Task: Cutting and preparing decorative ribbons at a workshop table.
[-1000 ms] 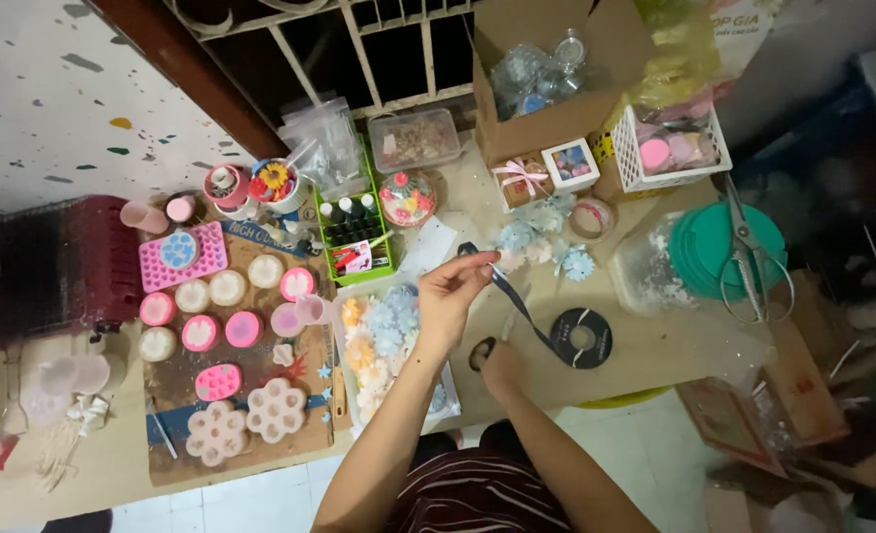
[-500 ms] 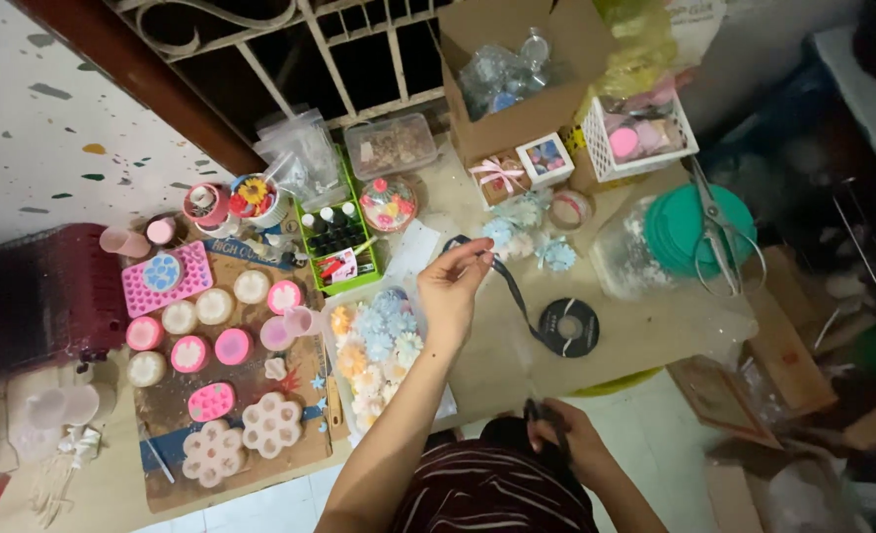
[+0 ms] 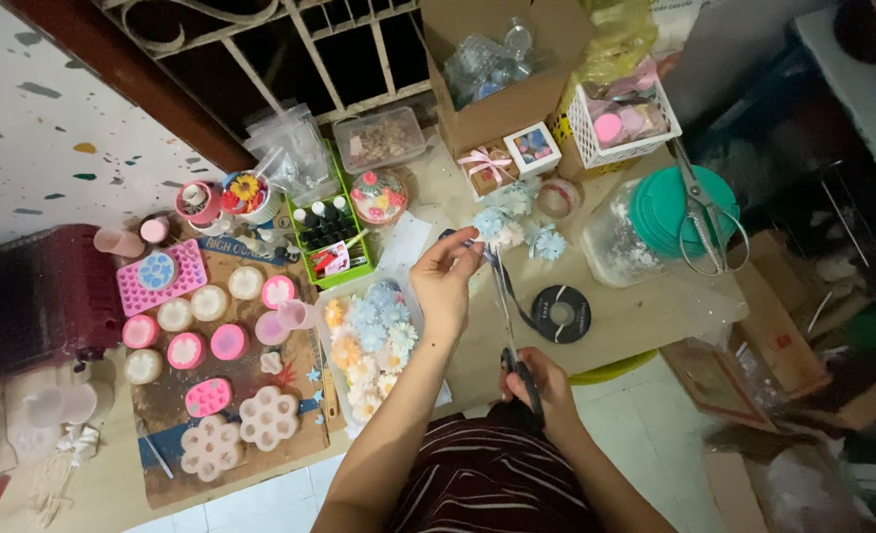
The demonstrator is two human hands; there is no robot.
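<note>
Head view: left hand (image 3: 445, 281) pinches dark ribbon (image 3: 513, 296); right hand (image 3: 542, 390) grip closed around scissors (image 3: 512, 331).

Single head-worn view, steep downward look, cluttered worktable (image 3: 645, 316) near below

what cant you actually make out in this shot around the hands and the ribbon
- Head view: whether the scissors blades already bite the dark ribbon; too thin and blurred.
- The scissors' handles, hidden inside the right hand.
- The ribbon end, pinched out of sight by the left hand fingers.
- Contents of the cardboard box; clear wrapping glares, top edge cuts it off.
</note>
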